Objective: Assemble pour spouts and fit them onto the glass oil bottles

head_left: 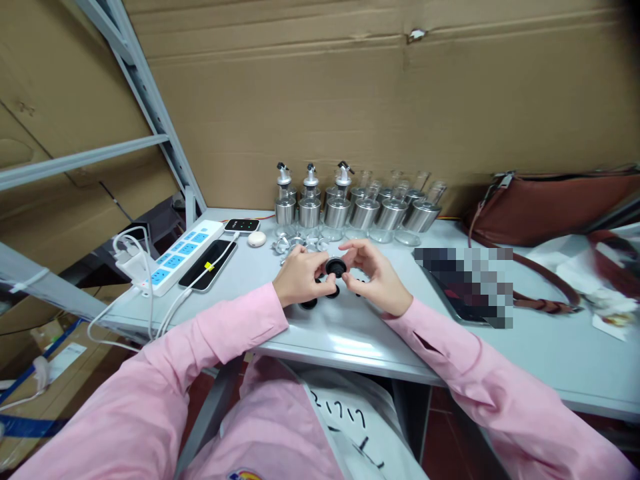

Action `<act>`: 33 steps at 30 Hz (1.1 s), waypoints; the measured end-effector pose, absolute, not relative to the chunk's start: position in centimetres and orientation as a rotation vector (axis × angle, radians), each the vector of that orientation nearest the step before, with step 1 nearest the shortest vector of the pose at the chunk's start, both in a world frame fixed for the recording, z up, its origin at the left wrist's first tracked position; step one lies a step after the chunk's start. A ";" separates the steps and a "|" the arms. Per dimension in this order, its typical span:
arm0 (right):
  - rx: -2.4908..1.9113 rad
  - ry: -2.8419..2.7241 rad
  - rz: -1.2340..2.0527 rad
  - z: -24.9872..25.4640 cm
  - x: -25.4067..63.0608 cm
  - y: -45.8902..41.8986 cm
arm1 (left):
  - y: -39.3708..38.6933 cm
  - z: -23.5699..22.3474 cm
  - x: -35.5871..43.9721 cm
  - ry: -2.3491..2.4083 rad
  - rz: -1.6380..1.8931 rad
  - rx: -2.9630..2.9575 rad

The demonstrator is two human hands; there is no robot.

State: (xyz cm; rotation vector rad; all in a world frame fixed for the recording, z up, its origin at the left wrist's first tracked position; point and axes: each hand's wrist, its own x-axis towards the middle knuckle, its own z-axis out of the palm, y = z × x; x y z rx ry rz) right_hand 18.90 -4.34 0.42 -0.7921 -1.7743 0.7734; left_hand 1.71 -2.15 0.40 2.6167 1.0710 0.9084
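My left hand (pixel 303 275) pinches a black ring-shaped stopper (pixel 337 267) between thumb and fingers, just above the table. Close on its right side is my right hand (pixel 380 279), with the thumb and fingers curved and apart; whether the thumb tip touches the stopper I cannot tell. More black round stoppers (pixel 309 304) lie under and beside my hands, partly hidden. Beyond my left hand is a loose group of small silver pourer tops (pixel 286 244). Steel-and-glass oil bottles (pixel 337 212) stand in rows behind, three in front fitted with pourer spouts (pixel 311 176).
On the left are a white power strip (pixel 187 250), a phone (pixel 207 265) with cables, a small black device (pixel 242 226) and a round white case (pixel 257 239). A dark tablet-like device (pixel 450 293), partly blurred, and a brown bag (pixel 545 210) lie right. Cardboard (pixel 350 100) backs the table.
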 end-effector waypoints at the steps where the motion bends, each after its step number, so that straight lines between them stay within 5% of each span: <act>1: -0.787 -1.767 0.793 0.4 18.9 -4.3 | -2.1 0.4 1.7 1.069 0.895 2.614; 33: -0.776 -1.731 0.865 0.2 18.8 -4.4 | -2.3 0.5 1.9 1.037 0.854 2.636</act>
